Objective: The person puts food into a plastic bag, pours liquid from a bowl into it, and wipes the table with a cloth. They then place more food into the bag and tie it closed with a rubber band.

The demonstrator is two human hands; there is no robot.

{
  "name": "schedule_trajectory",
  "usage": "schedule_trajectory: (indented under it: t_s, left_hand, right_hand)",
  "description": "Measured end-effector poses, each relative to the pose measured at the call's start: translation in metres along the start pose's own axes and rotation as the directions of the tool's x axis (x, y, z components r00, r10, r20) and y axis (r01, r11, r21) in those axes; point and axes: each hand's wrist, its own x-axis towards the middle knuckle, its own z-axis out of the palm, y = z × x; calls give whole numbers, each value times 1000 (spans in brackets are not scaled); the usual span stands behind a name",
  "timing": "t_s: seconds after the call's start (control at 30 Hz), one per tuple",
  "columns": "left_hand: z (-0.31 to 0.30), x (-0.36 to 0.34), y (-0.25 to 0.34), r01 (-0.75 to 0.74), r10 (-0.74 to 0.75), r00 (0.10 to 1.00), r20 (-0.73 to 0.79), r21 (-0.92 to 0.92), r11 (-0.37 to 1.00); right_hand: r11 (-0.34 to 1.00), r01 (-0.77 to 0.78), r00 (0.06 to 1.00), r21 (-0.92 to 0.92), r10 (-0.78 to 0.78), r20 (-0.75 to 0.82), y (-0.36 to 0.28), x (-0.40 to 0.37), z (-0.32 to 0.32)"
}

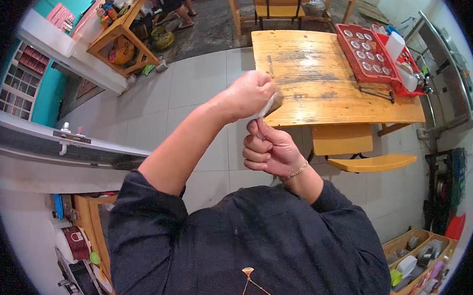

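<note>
In front of my chest, both fists are raised close together over the tiled floor and the near-left corner of the wooden table (302,92). A thin, whitish, see-through strip (269,105), which looks like plastic, stretches between them. My left hand (252,94) is closed around its upper end, with the back of the hand towards me. Lower and to the right, my right hand (270,149) pinches the other end between thumb and forefinger, its remaining fingers curled in. Something brownish shows beside the strip, partly hidden by my left hand.
On the table's right side stand a red tray (351,62) of small round cups and a red basket (408,91) with containers. A yellow chair (373,163) is at the near side. A sink ledge with a tap (64,134) lies left. Another person's legs (174,7) show at the back.
</note>
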Motion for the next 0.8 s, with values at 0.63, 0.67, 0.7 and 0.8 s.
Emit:
schedule_trajectory:
  t_s: [0.63, 0.67, 0.7, 0.8]
  left_hand:
    - [-52, -26, 30, 112, -95, 993, 67, -341, 934]
    - [-51, -26, 40, 70, -36, 995, 95, -388, 919]
    - [-44, -26, 51, 37, 21, 992, 126, -436, 899]
    - [-29, -32, 78, -73, 180, 961, 211, -432, 899]
  right_hand:
    - [768, 76, 852, -635, -381, -359, -39, 8, 70]
    - [823, 104, 906, -559, -310, -288, -27, 7, 66]
    - [874, 121, 946, -472, -245, -212, -19, 7, 62]
    - [928, 75, 996, -365, -50, 77, -25, 14, 54]
